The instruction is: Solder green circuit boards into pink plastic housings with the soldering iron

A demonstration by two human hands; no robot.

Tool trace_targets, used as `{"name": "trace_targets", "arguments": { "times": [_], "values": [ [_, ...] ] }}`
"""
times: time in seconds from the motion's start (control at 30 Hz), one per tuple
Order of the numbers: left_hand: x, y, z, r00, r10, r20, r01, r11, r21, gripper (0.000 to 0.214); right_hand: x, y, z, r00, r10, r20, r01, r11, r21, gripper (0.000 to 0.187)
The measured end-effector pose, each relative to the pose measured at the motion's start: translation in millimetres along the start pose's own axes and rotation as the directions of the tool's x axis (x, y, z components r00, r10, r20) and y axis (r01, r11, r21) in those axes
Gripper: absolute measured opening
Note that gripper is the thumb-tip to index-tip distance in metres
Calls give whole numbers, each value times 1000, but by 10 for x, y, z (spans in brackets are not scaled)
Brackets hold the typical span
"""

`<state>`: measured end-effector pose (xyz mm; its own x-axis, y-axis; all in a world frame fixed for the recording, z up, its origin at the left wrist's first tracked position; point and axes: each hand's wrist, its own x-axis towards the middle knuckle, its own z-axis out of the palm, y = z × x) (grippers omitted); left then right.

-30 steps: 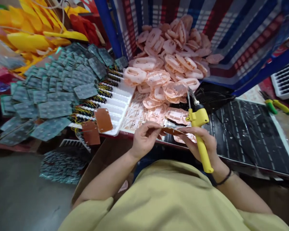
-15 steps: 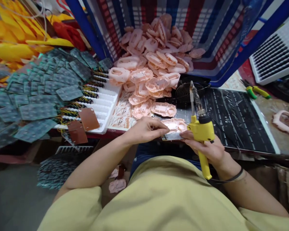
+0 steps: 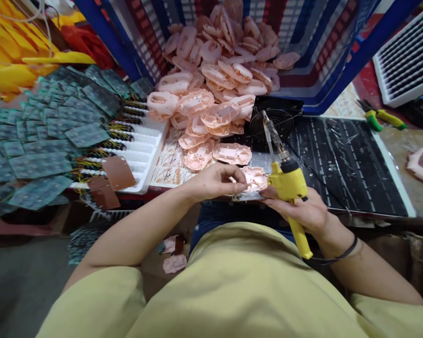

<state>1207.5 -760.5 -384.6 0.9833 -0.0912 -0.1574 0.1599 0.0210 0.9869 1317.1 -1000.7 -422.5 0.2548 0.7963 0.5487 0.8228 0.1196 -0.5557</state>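
My right hand [image 3: 308, 211] is wrapped around a yellow soldering gun [image 3: 289, 180], whose metal tip points up and away from me. Its fingertips also reach the right end of a thin, greyish board [image 3: 247, 196] at the table's front edge. Just above that board is a pink plastic shell [image 3: 255, 177], open side up. My left hand [image 3: 218, 180] is at the shell's left end with thumb and forefinger pinched together; whatever is between them is too small to make out. Another pink shell [image 3: 231, 153] lies just beyond.
Pink shells [image 3: 218, 75] spill from a blue-framed basket [image 3: 333, 94]. On the left, green circuit boards [image 3: 42, 164] with wires crowd a white foam tray [image 3: 146, 162]. A black fan [image 3: 273, 123], a black mat [image 3: 345, 164], green-yellow pliers [image 3: 382, 117] and a white rack [image 3: 409, 61] occupy the right.
The view has shifted slightly, moving the table's contents leftward. My left fingertips have drawn back a little from over the pink shell, showing more of it. The soldering gun stays in my right hand.
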Motion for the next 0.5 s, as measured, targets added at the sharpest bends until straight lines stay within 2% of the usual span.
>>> {"name": "trace_targets", "arguments": {
  "times": [0.07, 0.1, 0.17, 0.23, 0.3, 0.37, 0.43, 0.5],
  "values": [
    [-20, -6, 30, 986, 80, -146, -99, 987, -126, 39, -14, -11, 53, 984, -176, -24, 173, 982, -81, 38],
    [-23, -3, 45, 975, 91, -203, -130, 973, -189, 41, -12, -24, 89, 973, -221, -68, 211, 969, -129, 40],
    [-12, 18, 63, 963, 73, -259, -145, 951, -274, 45, 11, -54, 166, 953, -243, -180, 209, 959, -189, 37],
    [19, 57, 49, 957, 51, -285, -128, 957, -259, 47, 39, -68, 214, 941, -258, -218, 213, 954, -209, 29],
    [58, 102, 2, 950, 61, -306, -103, 987, -124, 44, 47, -49, 203, 951, -221, -218, 173, 960, -221, 26],
    [99, 124, -56, 957, 86, -278, -59, 993, 105, 34, 22, 2, 135, 959, -159, -236, 92, 958, -273, 24],
    [145, 101, -93, 975, 98, -198, -22, 934, 357, 20, -24, 71, 43, 957, -134, -256, 49, 949, -312, 24],
    [201, 35, -93, 988, 83, -128, 6, 820, 572, 11, -68, 137, -31, 959, -123, -256, 42, 953, -299, 26]
  ]
}}
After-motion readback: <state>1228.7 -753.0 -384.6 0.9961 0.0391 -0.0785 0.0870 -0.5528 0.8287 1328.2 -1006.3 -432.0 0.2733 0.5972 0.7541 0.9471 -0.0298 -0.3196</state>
